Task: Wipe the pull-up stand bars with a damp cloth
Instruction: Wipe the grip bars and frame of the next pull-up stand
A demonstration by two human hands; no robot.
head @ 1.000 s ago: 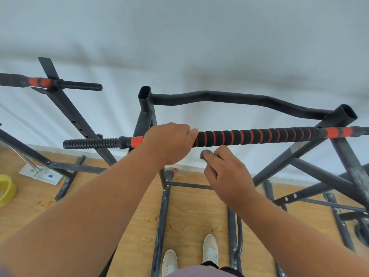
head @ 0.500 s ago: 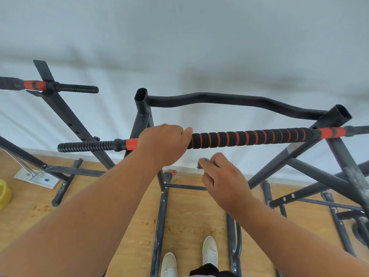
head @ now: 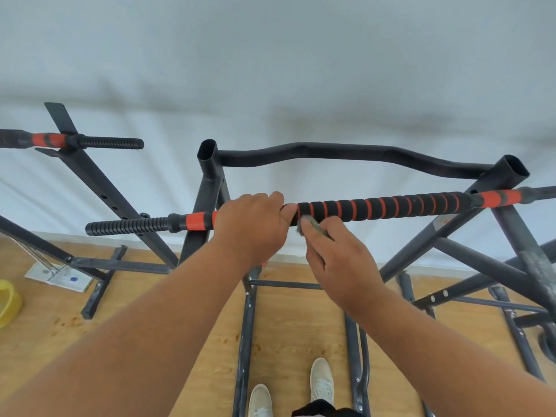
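Observation:
A black pull-up bar with orange stripes (head: 379, 208) runs left to right across the middle of the view. My left hand (head: 255, 224) grips it near its left orange band. My right hand (head: 337, 263) pinches a small grey cloth (head: 311, 225) and holds it against the underside of the bar, just right of my left hand. Most of the cloth is hidden by my fingers. Behind the bar a bent black top bar (head: 346, 155) joins the stand's two uprights.
A second stand's bar (head: 90, 142) juts in at the upper left. Black base rails (head: 245, 341) lie on the wooden floor around my white shoes (head: 322, 383). A yellow container (head: 7, 302) sits at the left edge, papers (head: 60, 276) nearby. A white wall is behind.
My right hand has risen from just below the bar and brought the cloth up against its underside. My left hand keeps its grip in the same place.

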